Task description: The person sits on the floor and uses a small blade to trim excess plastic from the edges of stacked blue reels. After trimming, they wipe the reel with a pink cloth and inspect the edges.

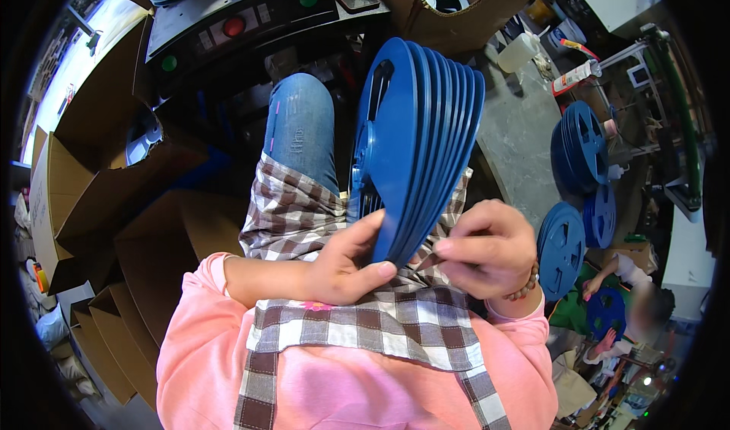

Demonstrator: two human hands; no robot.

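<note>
A stack of several blue plastic reels [437,141] stands on edge over my lap, leaning against the checked apron [293,202]. My left hand [350,263] grips its lower near end, with the thumb along the rim and the fingers behind the nearest reel. Just right of the stack's lower end, my right hand [490,251] is closed, its thumb and fingertips drawn together and slightly blurred. Whether anything small sits in that pinch cannot be made out. A beaded bracelet [525,284] circles the right wrist.
Open cardboard boxes [91,194] crowd the left side. A machine panel with a red button [233,27] is ahead. At right are more blue reels [561,251], a translucent bottle [518,53] and a spray can [576,78]. Another person's hands [604,345] hold a blue reel [606,312].
</note>
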